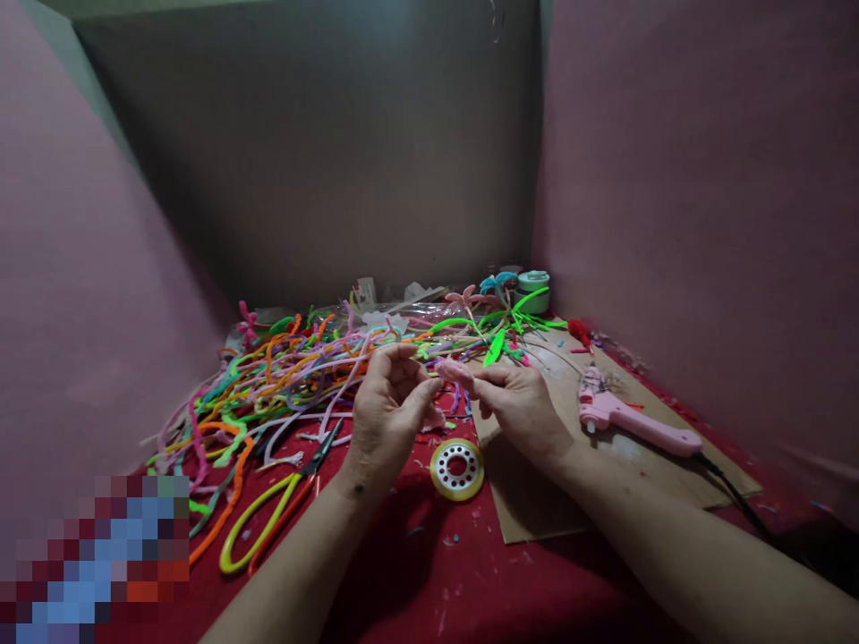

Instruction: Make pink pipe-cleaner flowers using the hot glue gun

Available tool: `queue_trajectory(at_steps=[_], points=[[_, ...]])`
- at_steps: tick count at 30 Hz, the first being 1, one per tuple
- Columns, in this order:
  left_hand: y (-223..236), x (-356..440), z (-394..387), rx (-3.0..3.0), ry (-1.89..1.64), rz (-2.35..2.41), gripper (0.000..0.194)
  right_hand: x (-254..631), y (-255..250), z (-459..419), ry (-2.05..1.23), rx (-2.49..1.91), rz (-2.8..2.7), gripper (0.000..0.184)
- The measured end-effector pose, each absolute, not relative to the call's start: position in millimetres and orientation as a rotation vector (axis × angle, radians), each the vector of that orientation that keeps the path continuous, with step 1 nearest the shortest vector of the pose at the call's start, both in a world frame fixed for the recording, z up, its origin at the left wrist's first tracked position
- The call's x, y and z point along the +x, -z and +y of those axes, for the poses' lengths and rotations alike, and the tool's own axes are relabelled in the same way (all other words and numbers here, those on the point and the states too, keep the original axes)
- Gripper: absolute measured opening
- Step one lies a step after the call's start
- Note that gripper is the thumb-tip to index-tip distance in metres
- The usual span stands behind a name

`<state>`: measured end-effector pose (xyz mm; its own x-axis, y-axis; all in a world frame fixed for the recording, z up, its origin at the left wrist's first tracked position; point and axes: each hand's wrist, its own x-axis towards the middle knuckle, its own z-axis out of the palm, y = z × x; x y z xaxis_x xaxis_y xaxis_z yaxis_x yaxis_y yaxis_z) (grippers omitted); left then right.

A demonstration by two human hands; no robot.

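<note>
My left hand (386, 407) and my right hand (520, 407) meet above a red cloth (429, 572). Both pinch a small pink fuzzy pipe-cleaner piece (455, 371) held between their fingertips. The fingers of each hand are curled closed around it. Just below the hands lies a yellow tape roll (457, 469). Left of my left wrist lie scissors with yellow-green handles (268, 519).
A big tangle of coloured pipe cleaners (282, 376) covers the left and back. A pink glue gun (631, 416) with a black cord rests on a cardboard sheet (604, 483) at right. Finished pipe-cleaner flowers and a green tape roll (533, 288) stand at the back. Pink walls close both sides.
</note>
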<state>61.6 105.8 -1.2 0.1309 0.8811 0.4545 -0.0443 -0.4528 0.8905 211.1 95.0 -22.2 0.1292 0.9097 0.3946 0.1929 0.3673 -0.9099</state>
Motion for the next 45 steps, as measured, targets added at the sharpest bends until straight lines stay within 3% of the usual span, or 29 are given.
queue_trajectory(at_steps=[4,7,11,21,24,29,40,43,45], points=[[-1,62,109,1.524,-1.405,0.918,0.030,212,24,102,-1.241,-0.980,-1.110,0.021],[2,62,111,1.553,-1.368,0.921,0.026,211,26,104,-1.382,-0.931,-1.055,0.023],[6,62,109,1.704,-1.383,0.941,0.022,208,25,99,-1.352,-0.936,-1.130,0.026],[10,56,109,2.145,-1.458,1.082,0.010,204,19,92,-1.251,-0.997,-1.306,0.012],[9,55,111,2.207,-1.492,1.132,0.010,203,23,93,-1.048,-1.048,-1.339,0.019],[9,56,110,2.163,-1.498,1.159,0.010,202,25,91,-0.726,-1.051,-1.444,0.008],[8,58,105,2.130,-1.485,1.152,0.010,203,21,92,-1.272,-0.953,-1.200,0.018],[8,59,106,2.055,-1.452,1.110,0.010,203,23,93,-1.332,-0.952,-1.166,0.018],[8,60,107,1.874,-1.426,1.048,0.019,203,23,94,-1.309,-0.942,-1.130,0.019]])
